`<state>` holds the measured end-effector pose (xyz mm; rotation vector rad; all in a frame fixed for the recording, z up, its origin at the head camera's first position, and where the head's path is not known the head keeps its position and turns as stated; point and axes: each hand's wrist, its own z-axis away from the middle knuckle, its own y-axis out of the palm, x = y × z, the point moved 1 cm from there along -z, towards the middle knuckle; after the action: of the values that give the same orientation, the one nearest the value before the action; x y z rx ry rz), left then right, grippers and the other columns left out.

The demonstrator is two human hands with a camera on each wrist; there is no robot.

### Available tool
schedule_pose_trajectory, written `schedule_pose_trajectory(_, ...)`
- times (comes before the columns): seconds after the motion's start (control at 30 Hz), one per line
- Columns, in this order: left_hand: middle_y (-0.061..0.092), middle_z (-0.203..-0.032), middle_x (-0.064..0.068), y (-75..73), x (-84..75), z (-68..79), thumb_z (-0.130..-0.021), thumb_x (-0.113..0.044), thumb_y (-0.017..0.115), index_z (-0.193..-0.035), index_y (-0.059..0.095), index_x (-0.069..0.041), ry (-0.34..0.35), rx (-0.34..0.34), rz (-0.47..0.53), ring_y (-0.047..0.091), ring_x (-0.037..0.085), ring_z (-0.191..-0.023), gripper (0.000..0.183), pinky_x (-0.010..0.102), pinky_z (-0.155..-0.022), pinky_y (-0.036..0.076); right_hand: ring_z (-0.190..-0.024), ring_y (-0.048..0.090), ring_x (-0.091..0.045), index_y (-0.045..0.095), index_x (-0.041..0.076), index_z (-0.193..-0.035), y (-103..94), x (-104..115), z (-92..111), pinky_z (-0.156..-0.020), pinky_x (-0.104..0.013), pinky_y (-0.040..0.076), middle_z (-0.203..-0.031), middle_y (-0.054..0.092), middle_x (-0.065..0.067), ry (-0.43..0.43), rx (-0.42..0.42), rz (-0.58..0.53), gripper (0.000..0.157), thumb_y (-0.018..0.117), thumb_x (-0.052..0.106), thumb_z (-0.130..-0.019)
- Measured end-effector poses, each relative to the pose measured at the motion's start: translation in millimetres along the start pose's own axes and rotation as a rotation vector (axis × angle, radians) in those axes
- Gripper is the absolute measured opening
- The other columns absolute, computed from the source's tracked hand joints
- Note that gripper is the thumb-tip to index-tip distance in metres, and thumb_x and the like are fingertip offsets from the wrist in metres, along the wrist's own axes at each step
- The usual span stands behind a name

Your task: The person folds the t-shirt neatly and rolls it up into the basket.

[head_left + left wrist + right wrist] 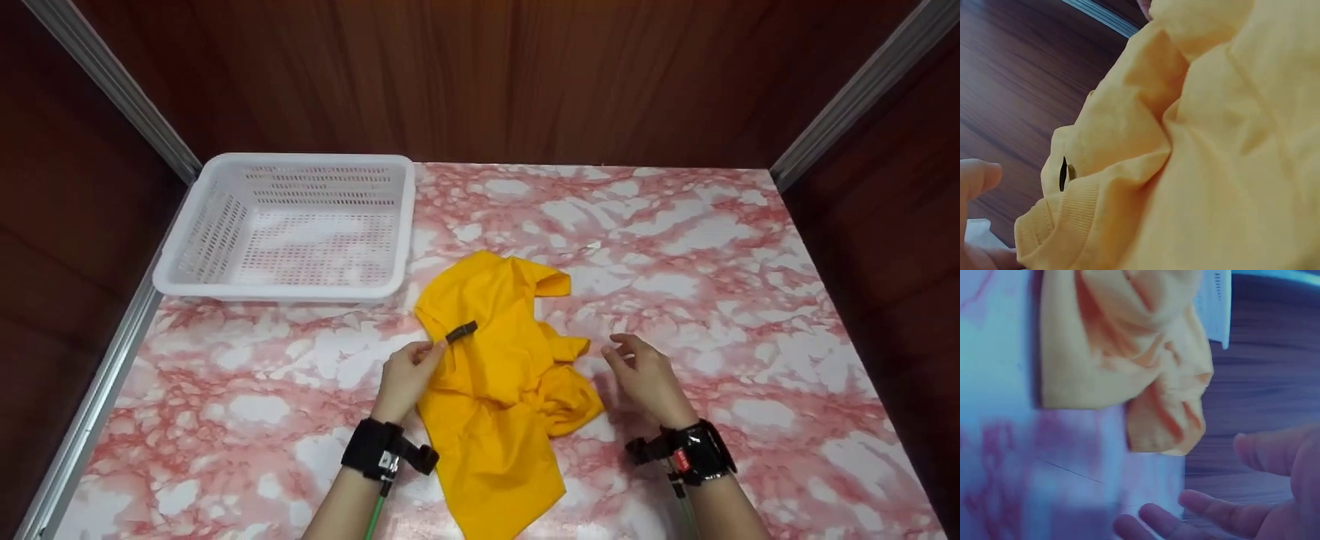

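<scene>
A crumpled yellow shirt [502, 360] lies in the middle of the marbled table, with a dark label [461, 331] on its upper left part. My left hand [409, 375] is at the shirt's left edge, close to this label. In the left wrist view, the thumb [979, 177] stands apart from the ribbed collar [1075, 211], while a lower finger reaches the collar's edge and its tip is hidden. Just right of the shirt, my right hand [645, 375] is held with fingers spread and nothing in them. The right wrist view shows a gap between those fingers and the cloth [1168, 416].
A white perforated plastic basket [285, 291] stands at the back left of the table [712, 300]. Dark wood panels [480, 82] rise behind and at both sides, with metal strips [855, 90] at the corners. Both wrists wear black camera straps [697, 452] with cables.
</scene>
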<state>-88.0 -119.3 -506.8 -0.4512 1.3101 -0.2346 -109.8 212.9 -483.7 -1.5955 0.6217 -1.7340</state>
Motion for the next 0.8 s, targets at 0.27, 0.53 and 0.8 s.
schedule_pose_trajectory(0.27,0.056,-0.075,0.009,21.3,-16.8,-30.0,-0.082,-0.044,0.054,-0.093,0.054,-0.003,-0.037,0.018,-0.257,0.054,0.023,-0.066,0.043,0.031,-0.057,0.04,-0.084,0.052,-0.024,0.055,0.001,-0.117,21.7,1.6,-25.6,-0.078,-0.037,0.043,-0.101,0.05,-0.016,-0.107,0.029,-0.01,0.043,0.062,0.014,-0.078)
schedule_pose_trajectory(0.53,0.064,-0.087,0.017,44.8,-18.6,-47.1,-0.085,-0.03,0.052,-0.12,0.042,-0.001,0.011,-0.064,-0.397,0.061,0.034,-0.075,0.046,0.046,-0.062,0.046,-0.067,0.065,-0.02,0.057,0.002,-0.103,43.0,17.0,-44.9,-0.058,-0.029,0.05,-0.075,0.057,-0.012,0.032,0.026,-0.358,0.024,0.047,0.003,-0.081)
schedule_pose_trajectory(0.8,0.063,-0.076,0.017,59.2,-27.6,-66.6,-0.09,-0.019,0.045,-0.133,0.03,-0.001,0.158,-0.103,-0.353,0.061,0.032,-0.07,0.048,0.043,-0.06,0.047,-0.058,0.049,-0.016,0.047,0.007,-0.074,47.2,27.5,-71.6,-0.054,-0.024,0.041,-0.064,0.051,-0.004,0.077,-0.141,-0.405,0.012,0.044,0.014,-0.083)
